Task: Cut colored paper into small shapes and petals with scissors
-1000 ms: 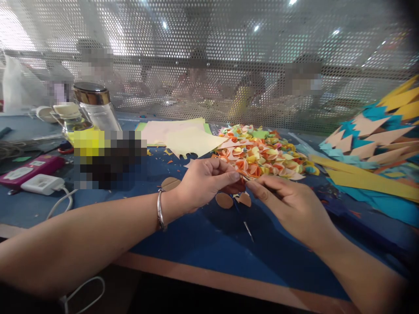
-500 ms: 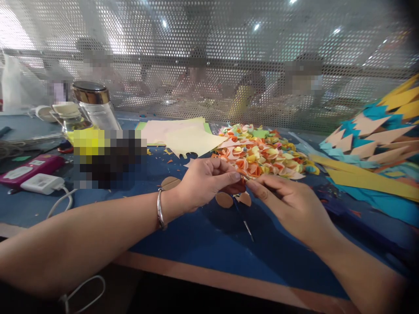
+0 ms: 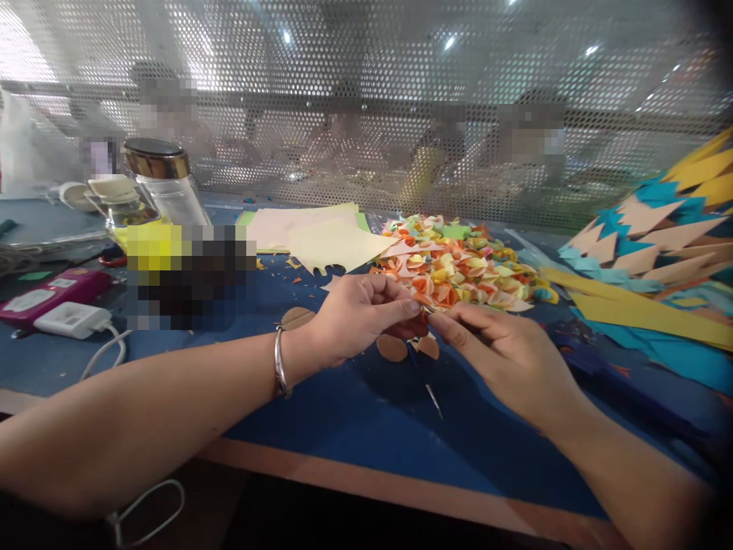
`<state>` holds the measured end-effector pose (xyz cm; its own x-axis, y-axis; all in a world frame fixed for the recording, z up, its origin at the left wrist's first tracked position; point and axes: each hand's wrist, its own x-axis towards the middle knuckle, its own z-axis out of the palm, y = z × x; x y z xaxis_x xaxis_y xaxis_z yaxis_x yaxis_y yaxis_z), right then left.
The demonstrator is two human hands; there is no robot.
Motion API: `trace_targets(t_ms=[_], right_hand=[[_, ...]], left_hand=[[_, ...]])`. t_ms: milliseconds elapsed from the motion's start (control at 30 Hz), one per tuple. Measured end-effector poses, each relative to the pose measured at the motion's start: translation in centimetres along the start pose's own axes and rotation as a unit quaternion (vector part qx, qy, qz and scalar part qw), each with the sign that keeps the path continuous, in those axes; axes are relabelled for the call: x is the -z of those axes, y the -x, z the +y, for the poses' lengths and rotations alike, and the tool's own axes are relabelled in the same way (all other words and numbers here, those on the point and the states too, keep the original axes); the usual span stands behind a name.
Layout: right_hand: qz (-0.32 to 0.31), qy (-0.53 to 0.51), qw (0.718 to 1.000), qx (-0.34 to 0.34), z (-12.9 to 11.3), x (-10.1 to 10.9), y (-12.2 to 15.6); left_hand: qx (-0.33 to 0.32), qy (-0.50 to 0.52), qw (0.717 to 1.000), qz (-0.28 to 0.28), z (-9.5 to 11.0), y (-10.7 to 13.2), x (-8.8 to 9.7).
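My left hand [image 3: 366, 317], a silver bangle [image 3: 279, 360] on its wrist, is closed in a pinch above the blue table mat. My right hand [image 3: 498, 344] is pinched too, its fingertips meeting those of the left. Something small and thin sits between the fingertips; it is too hidden to name. Just behind the hands lies a heap of folded paper pieces [image 3: 452, 267] in orange, yellow, pink and green. Below them are a brown cardboard disc [image 3: 392, 348] and a thin tool with a metal tip [image 3: 434, 401]. Another brown disc [image 3: 298, 318] lies behind my left wrist.
Pale paper sheets [image 3: 303, 225] lie at the back. On the left stand a lidded clear bottle [image 3: 172, 191], a yellow-filled jar [image 3: 123, 206] and a magenta power strip [image 3: 57, 294]. Pointed paper layers [image 3: 647, 237] rise at right, near a dark blue tool [image 3: 630, 397].
Both hands stay almost in place, still pinched together. The fingertips of my right hand shift very slightly; the things on the table have not moved.
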<state>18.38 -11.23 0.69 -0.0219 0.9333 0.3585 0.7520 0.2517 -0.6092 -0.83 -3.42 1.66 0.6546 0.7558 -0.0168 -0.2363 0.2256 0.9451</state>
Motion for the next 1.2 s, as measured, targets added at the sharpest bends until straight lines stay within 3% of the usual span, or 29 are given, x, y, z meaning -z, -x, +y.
trace_targets(t_ms=[700,1200], right_hand=[[-0.016,-0.014,1.0,0.007,0.0,0.0,-0.1],[-0.006,-0.02,1.0,0.012,0.0,0.1,0.2]], left_hand=[[0.046,-0.089,0.995,0.025,1.2,-0.1,-0.3],[0.05,-0.08,0.995,-0.011,1.1,-0.2,-0.1]])
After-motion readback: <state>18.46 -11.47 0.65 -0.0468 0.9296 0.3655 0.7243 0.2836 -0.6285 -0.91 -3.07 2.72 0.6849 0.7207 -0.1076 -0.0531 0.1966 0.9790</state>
